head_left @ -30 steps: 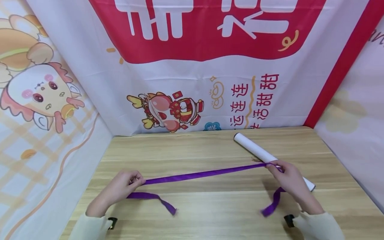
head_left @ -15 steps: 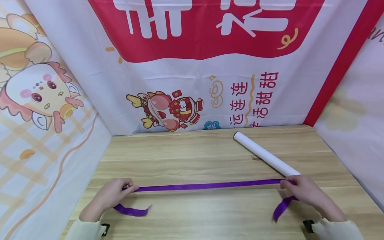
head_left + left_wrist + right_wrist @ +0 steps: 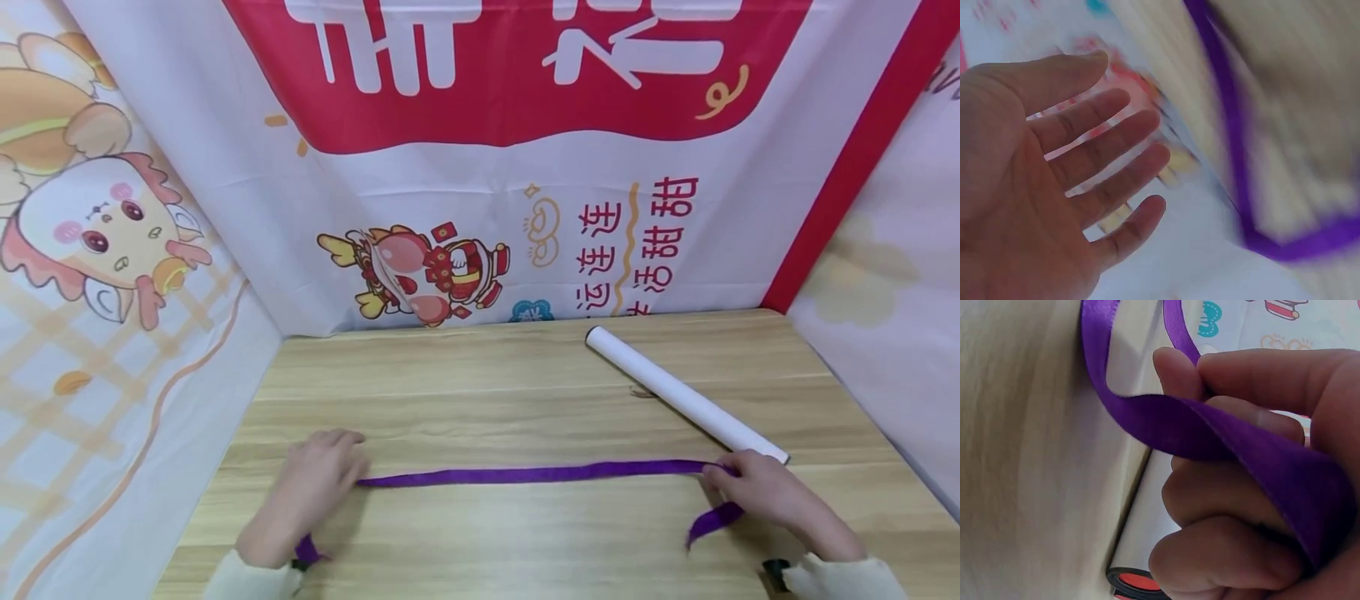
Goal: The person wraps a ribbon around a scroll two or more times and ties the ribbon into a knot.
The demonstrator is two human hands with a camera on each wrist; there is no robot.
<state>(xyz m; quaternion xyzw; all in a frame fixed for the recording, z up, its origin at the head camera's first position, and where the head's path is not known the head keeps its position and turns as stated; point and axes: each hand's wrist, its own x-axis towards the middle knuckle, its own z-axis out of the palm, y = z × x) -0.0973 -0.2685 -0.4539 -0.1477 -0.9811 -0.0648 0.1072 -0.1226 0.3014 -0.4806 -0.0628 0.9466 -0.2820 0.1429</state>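
A purple ribbon (image 3: 540,474) runs across the wooden table between the two hands. My right hand (image 3: 765,487) pinches it between thumb and index finger, and a short tail hangs below. In the right wrist view, the ribbon (image 3: 1166,428) also loops over the curled fingers of the right hand (image 3: 1222,550). My left hand (image 3: 315,479), blurred in the head view, is at the ribbon's left side. The left wrist view shows this left hand (image 3: 1066,162) with fingers spread and nothing in them, apart from the bent ribbon (image 3: 1232,125).
Just behind my right hand, a white tube (image 3: 675,392) with dark rims lies diagonally on the table (image 3: 450,383). A small brown mark or scrap (image 3: 642,393) is beside it. Printed cloth (image 3: 480,183) hangs at the back and both sides.
Both hands first drew the ribbon apart and lowered it toward the front. Since then the left hand has let go and lifted slightly; the right hand keeps its pinch almost in place.
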